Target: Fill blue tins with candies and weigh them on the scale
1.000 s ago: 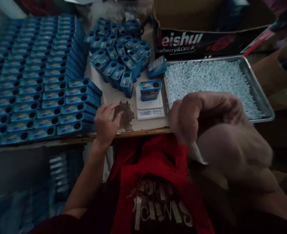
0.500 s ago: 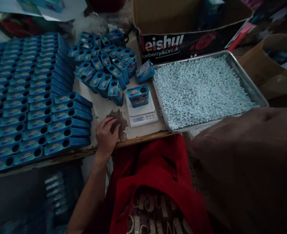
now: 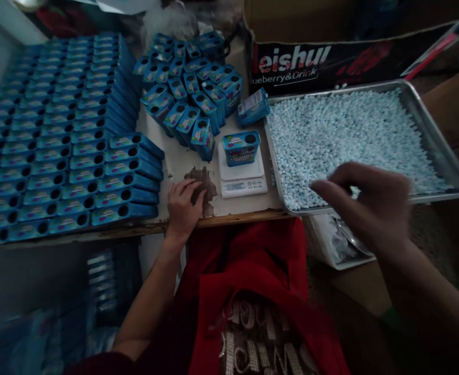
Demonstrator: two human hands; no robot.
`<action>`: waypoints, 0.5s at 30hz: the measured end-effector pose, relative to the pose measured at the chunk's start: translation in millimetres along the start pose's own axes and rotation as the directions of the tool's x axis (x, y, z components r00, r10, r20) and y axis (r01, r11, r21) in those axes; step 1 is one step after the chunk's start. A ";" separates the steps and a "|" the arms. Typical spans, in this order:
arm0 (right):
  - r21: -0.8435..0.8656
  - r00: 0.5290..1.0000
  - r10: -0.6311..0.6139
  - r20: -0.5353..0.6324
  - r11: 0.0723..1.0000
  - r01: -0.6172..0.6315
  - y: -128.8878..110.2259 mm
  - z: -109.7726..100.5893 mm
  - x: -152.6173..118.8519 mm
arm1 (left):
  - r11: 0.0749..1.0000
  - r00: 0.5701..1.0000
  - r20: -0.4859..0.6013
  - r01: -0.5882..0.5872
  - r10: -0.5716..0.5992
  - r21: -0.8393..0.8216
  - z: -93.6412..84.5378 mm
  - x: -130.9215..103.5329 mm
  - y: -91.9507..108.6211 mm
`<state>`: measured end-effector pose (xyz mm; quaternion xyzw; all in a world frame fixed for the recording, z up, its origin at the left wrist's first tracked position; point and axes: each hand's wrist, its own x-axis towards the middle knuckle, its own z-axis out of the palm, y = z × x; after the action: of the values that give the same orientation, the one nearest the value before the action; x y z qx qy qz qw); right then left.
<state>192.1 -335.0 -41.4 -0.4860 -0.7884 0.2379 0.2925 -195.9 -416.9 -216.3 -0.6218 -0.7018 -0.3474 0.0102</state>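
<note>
My left hand (image 3: 185, 205) lies at the table edge over a worn brown patch, fingers loosely bent and apart, holding nothing. To its right a white digital scale (image 3: 243, 182) bears a blue box with a round dark hole in its top (image 3: 240, 148); the display is lit. My right hand (image 3: 373, 203), smeared by motion, hovers over the near side of a metal tray (image 3: 458, 179). Its thumb and fingers are drawn together in a pinch; anything between them is too small to make out. Small pale-blue pellets (image 3: 342, 135) cover most of the tray.
Rows of blue boxes (image 3: 58, 135) fill the table's left side. A looser cluster of similar boxes (image 3: 190, 94) stands behind the scale, and one tilted blue box (image 3: 253, 107) leans by the tray. At the back is a black-printed carton (image 3: 292, 62). A white container (image 3: 331, 242) sits below the tray.
My right hand has come into view over the tray, where a brown sleeve-like blur was. The view has shifted, so the table things sit farther right. My left hand stays at the table edge.
</note>
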 end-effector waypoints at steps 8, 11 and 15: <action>-0.585 0.938 0.106 0.331 0.803 0.116 87.8 41.9 66.8 | 0.998 0.999 0.035 -0.008 0.006 0.063 -1.7 -3.1 9.9; -0.524 0.903 0.161 0.398 0.848 0.080 88.4 37.9 85.7 | 0.998 0.999 0.047 0.007 -0.010 0.066 -3.1 -2.1 11.5; -0.097 0.854 0.364 0.371 0.930 -0.354 93.9 20.0 104.8 | 0.996 0.998 0.054 0.015 -0.020 0.083 -3.5 -1.4 13.7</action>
<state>199.7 -203.1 -93.5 -0.5722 -0.7285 0.3686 0.0770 -184.9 -420.0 -207.8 -0.6239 -0.7211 -0.3011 0.0138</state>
